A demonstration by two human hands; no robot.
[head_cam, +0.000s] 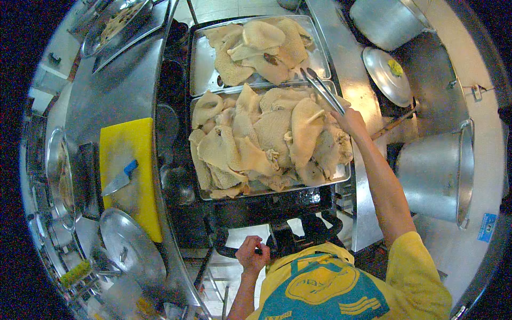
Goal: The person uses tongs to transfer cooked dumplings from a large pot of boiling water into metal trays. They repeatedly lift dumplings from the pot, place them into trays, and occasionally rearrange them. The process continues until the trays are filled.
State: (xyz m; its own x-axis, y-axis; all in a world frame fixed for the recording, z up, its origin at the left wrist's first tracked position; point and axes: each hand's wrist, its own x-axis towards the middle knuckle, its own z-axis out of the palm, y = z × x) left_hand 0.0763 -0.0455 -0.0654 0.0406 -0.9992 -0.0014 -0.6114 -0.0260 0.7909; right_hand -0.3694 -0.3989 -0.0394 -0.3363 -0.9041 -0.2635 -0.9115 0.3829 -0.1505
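My right hand (350,121) is closed around metal tongs (326,94), whose two tips lie apart above the near right edge of the far tray. Large pale pieces of tripe (256,48) are piled in that far metal tray (205,74). A nearer metal tray (343,170) bears a bigger heap of honeycomb-textured tripe (274,124). Both trays rest on a black cart. My left hand (253,252) grips the black cart handle (262,251) at the near side, just in front of my body.
To the left, a steel counter bears a yellow cutting board (134,200), a blue-handled knife (122,178) and a round metal lid (130,246). Large metal pots (432,176) and another lid (386,78) stand to the right. A wooden-looking rod (394,125) lies near the pots.
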